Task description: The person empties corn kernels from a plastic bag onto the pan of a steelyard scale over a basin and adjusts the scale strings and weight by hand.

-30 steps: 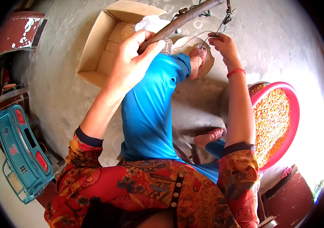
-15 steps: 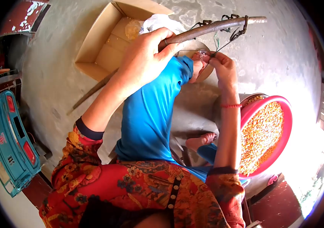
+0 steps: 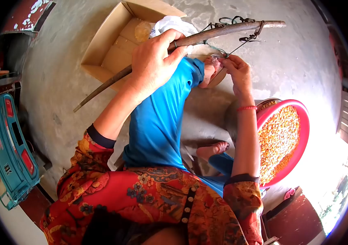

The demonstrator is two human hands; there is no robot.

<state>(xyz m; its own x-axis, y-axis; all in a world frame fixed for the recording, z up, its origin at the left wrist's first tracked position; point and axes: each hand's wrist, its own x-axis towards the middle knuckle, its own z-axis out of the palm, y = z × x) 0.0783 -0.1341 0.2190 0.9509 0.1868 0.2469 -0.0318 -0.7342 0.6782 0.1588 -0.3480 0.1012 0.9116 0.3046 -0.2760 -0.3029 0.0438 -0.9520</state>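
Note:
A curved wooden stick (image 3: 231, 28) runs across the upper middle of the view, its thin end pointing down to the left. My left hand (image 3: 151, 61) is closed around the middle of it. Dark hooks or links (image 3: 259, 27) and cord are fastened along the stick's right part. Below that part, my right hand (image 3: 239, 73) pinches a thin dark cord (image 3: 237, 50) at a knotted spot, with the cord stretched up to the stick's right end. A thin line also runs leftward from the right fingers toward my left hand.
An open cardboard box (image 3: 100, 38) stands at the upper left, with a white plastic bag (image 3: 173, 25) beside it. On the right is a pink-red basin (image 3: 304, 130) of corn kernels (image 3: 278, 143). A teal truck-shaped object (image 3: 13, 151) is at far left. My foot (image 3: 210, 71) is below the stick.
The stick's lower left end has swung up a little and shows more. My right hand has shifted slightly left, still pinching the cord. The hanging links have changed position.

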